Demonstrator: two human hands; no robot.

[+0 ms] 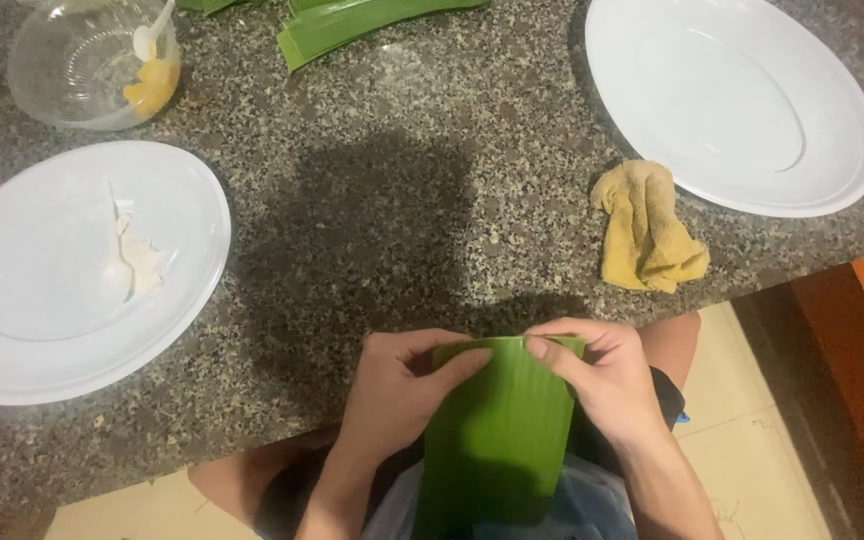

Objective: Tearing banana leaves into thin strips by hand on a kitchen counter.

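I am looking down at a speckled granite counter (pixel 402 200) bearing a big empty white plate (pixel 742 100) far right, a white plate (pixel 72 280) with pale scraps left, and a clear bowl (pixel 82 60) holding a little yellow filling; I judge the work barely begun. Both hands are pinching the banana leaf strip (pixel 497 430) at the counter's near edge, left hand (pixel 397 385) and right hand (pixel 602 375) closed on its top corners. I am seeing no packages, labels or signs, only spare leaves (pixel 352 25) and a yellow cloth (pixel 647 225).

Green leaf strip (pixel 497 430) — ribbed, upright, top edge pinched.
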